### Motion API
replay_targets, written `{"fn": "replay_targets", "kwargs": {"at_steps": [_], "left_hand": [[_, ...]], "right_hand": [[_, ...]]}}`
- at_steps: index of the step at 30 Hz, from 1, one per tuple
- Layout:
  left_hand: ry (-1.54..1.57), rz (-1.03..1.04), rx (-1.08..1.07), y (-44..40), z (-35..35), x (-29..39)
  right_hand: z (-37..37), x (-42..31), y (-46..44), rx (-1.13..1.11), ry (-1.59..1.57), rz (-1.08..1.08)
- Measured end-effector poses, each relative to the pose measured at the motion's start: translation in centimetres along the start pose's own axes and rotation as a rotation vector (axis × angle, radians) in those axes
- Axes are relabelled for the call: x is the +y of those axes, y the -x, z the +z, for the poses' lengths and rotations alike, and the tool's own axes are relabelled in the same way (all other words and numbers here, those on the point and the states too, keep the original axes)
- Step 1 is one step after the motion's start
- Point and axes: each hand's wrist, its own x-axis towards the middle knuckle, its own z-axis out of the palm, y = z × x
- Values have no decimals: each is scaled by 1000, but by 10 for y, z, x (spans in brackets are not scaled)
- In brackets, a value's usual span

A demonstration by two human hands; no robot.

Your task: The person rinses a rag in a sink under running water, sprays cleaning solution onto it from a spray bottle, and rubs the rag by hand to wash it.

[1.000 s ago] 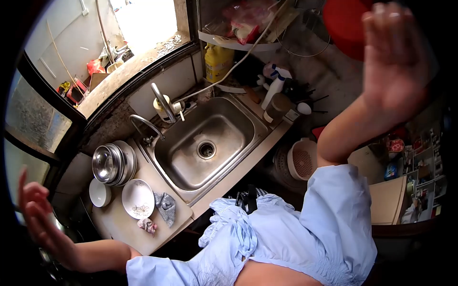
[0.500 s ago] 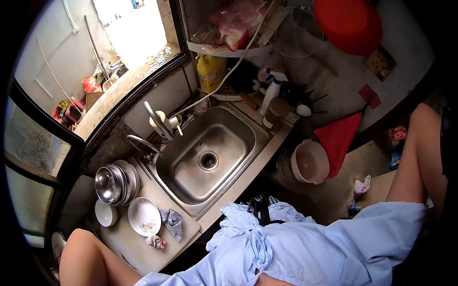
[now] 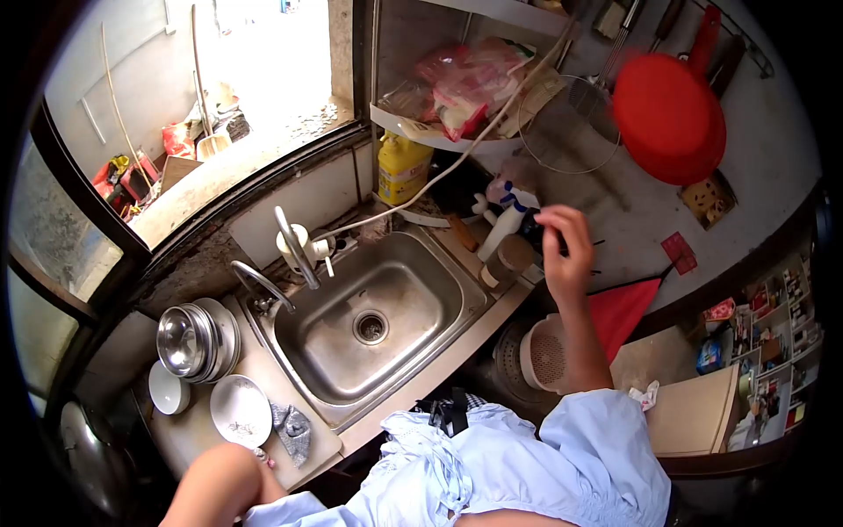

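Note:
My right hand [image 3: 569, 250] is raised at the right end of the counter, beside a lidded jar [image 3: 509, 260] and a white spray bottle [image 3: 502, 230]. Its fingers are loosely bent with a gap to the thumb, and no object shows in them. Behind the forearm, a pale pink colander [image 3: 546, 356] and a red cloth [image 3: 622, 314] are partly covered. Only the bent left arm shows at the lower left; my left hand is out of view. In front of me lies a steel sink [image 3: 395, 347] with a metal faucet [image 3: 297, 248].
Stacked metal bowls [image 3: 183, 341], a white bowl [image 3: 169, 388], a flowered plate [image 3: 241, 411] and a grey rag [image 3: 291, 432] stand left of the sink. A yellow jug [image 3: 404, 169] sits in the corner. A red pan [image 3: 669, 119] hangs on the wall.
My right hand has come up into view near the jar and spray bottle. The camera view has shifted, showing more of the wall utensils and a shelf of small goods at the right.

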Motion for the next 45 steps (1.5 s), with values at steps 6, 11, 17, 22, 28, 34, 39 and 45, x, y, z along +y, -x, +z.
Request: {"fn": "replay_targets", "kwargs": {"at_steps": [6,11,17,22,28,34,39,45], "left_hand": [[-241,-853,291,160,30,-37],[-31,-1222,-32,222,74,-31],[31,-1301,-314,234,92,-38],[113,-1423,-448,272,108,-65],[25,-1294,-856,362,187,-131],[-217,-1017,-713,400,274,-191],[-128,-1098,-578,400,298,-216],[93,-1246,-451,403,295,-220]], "right_hand": [[77,166,38,-242,343,373],[74,188,30,-354,93,385],[73,179,33,-288,-76,360],[75,178,25,-222,-163,318],[76,176,13,-355,-212,427],[83,167,5,-374,-5,365],[80,147,-12,-224,-3,260],[80,108,-24,-258,-1,133]]}}
